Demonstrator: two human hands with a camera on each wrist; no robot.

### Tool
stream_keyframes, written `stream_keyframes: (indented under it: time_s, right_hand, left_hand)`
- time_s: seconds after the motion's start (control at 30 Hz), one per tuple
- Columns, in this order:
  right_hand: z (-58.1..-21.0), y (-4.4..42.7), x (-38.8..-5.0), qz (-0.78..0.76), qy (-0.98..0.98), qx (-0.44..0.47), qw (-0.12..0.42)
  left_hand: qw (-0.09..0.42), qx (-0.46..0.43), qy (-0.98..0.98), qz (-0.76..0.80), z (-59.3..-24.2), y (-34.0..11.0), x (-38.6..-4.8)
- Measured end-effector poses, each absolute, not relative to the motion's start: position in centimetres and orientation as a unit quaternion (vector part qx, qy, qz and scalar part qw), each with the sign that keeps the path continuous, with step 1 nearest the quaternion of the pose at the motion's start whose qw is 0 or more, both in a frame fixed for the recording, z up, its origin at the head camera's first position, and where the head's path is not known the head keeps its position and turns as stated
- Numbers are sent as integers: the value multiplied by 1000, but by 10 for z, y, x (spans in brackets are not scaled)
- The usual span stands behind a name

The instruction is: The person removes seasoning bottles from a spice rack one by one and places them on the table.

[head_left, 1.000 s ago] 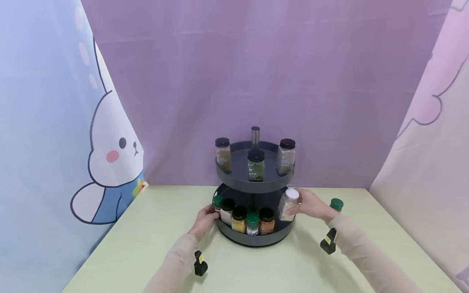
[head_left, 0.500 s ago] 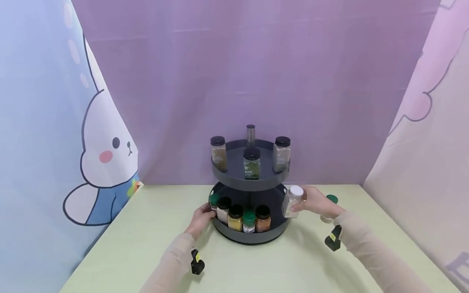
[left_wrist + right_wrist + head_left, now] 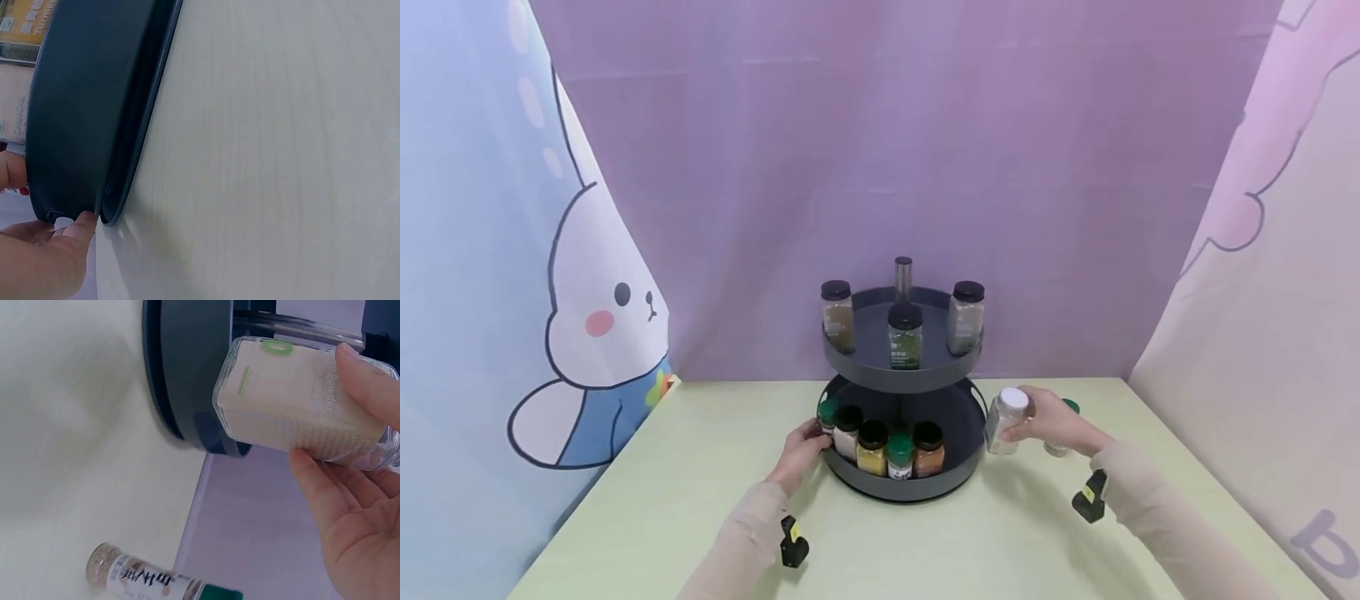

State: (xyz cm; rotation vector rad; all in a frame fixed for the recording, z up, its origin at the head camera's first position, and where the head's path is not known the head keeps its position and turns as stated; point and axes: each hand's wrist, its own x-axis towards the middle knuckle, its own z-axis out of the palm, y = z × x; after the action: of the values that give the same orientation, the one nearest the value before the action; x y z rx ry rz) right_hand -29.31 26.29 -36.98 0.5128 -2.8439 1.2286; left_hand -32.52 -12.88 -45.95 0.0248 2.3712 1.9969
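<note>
- Clock set on the head view, 12 o'clock away from the person.
- White-capped jar [image 3: 1000,421]: in the right hand [image 3: 1058,419], at 3 o'clock from the lower tray [image 3: 901,490] and just outside its rim. Touching or apart there, cannot tell. Base appears off the table [image 3: 917,550], roughly level with the rim.
- Key relation, my judgement: tray wall stands between jar and tray floor; tray interior lies at 9 o'clock from the jar.
- Jar's long axis near upright, cap uppermost; in the right wrist view roughly parallel to the metal post [image 3: 312,331].
- Right hand grasps the jar from its 3 o'clock side, thumb over one face, fingers against another. It is the nearer hand by far.
- Left hand [image 3: 801,454] well apart at the tray's 9 o'clock, gripping the rim; left wrist view has fingers wrapped at the tray's edge. Jar lies at about 3 o'clock from it.
- In the tray, containers follow the rim from a small green-capped jar [image 3: 828,414] at 9 o'clock round to a black-capped orange jar [image 3: 928,457] near 5.
- Green-capped bottle [image 3: 153,578] upright on the table, at 3 o'clock from the held jar, partly behind the right hand in the head view.
</note>
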Motion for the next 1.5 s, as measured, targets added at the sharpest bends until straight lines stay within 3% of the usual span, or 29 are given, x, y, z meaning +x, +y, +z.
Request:
stream_keyframes:
  time_s: [0.3,1.5]
  right_hand:
    - [-374,280,-287,367,-923,118,9]
    - [-404,336,-262,369,-924,103,-7]
  left_hand:
    - [26,10,760,649,-459,-128,-329]
    - [25,9,757,652,-463,-131,-325]
